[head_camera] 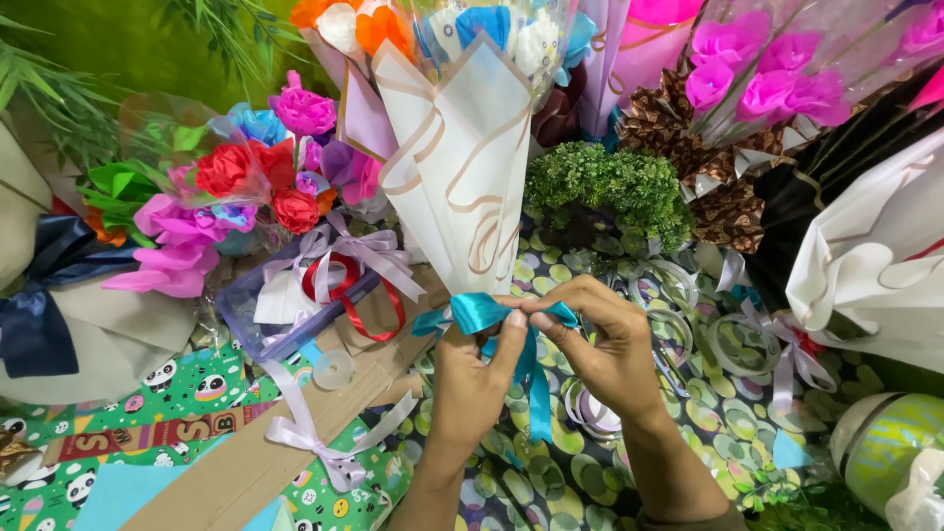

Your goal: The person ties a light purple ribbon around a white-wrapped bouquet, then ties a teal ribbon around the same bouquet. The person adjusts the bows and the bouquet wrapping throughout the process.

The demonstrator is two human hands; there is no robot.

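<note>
A bouquet wrapped in a cream paper cone (pixel 460 157) with tan swirls stands upright at the centre, with blue, white and orange paper flowers at its top. A teal ribbon (pixel 478 314) is wound round its narrow base, and its tails hang down between my wrists. My left hand (pixel 476 372) grips the bouquet's base from below, thumb pressing the ribbon. My right hand (pixel 602 342) pinches the ribbon's right loop next to the left thumb.
More paper-flower bouquets crowd the left (pixel 246 187) and top right (pixel 757 79). A small green bush (pixel 610 189) stands behind. A clear box (pixel 295 305) holds lilac and red ribbons. A lilac bow (pixel 320 433), a cardboard strip and ribbon rolls (pixel 733 344) lie on patterned paper.
</note>
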